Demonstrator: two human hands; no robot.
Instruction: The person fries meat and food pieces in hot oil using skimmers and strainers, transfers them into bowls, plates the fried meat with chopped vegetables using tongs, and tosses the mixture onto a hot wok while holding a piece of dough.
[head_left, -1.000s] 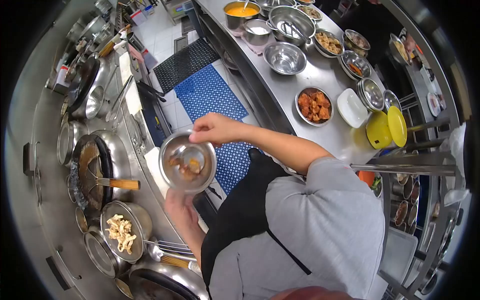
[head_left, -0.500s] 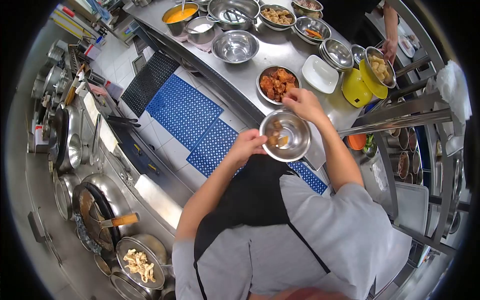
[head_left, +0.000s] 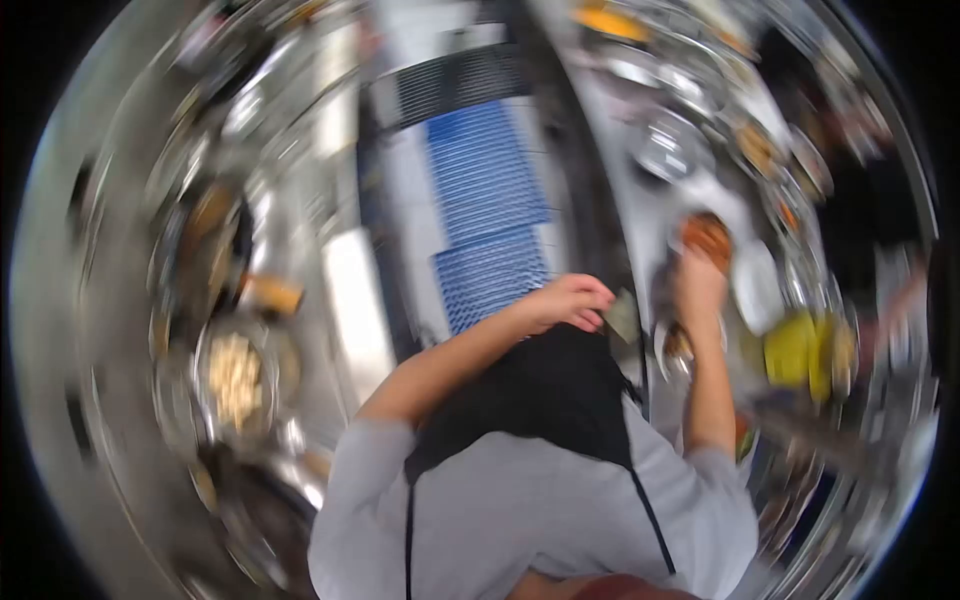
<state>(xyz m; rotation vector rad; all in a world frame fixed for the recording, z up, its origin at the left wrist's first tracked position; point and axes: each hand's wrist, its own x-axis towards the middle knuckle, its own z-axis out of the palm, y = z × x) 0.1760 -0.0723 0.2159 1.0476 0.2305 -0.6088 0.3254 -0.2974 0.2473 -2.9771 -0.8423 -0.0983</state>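
My left hand (head_left: 572, 303) hangs in front of the black apron, its fingers loosely curled and a little apart, with nothing plainly in them. A blurred grey-green patch (head_left: 622, 316) shows just past its fingertips; I cannot tell what it is. My right hand (head_left: 702, 280) reaches to the bowl of red-brown meat pieces (head_left: 706, 238) on the counter. Its fingertips are smeared and overlap the food, so their grip is unclear. Partly under my right forearm is a small metal bowl (head_left: 672, 352) with brown bits inside.
Metal bowls, including one (head_left: 668, 148), a white dish (head_left: 757, 288) and a yellow-green item (head_left: 790, 350) stand on the right counter. On the left are a strainer of pale food (head_left: 236, 378) and a wooden handle (head_left: 272, 294). Blue mats (head_left: 487, 180) cover the aisle floor.
My view has swung left and blurred. My left hand has let go of the small metal bowl, which is now at the counter under my right forearm. My right hand remains near the meat.
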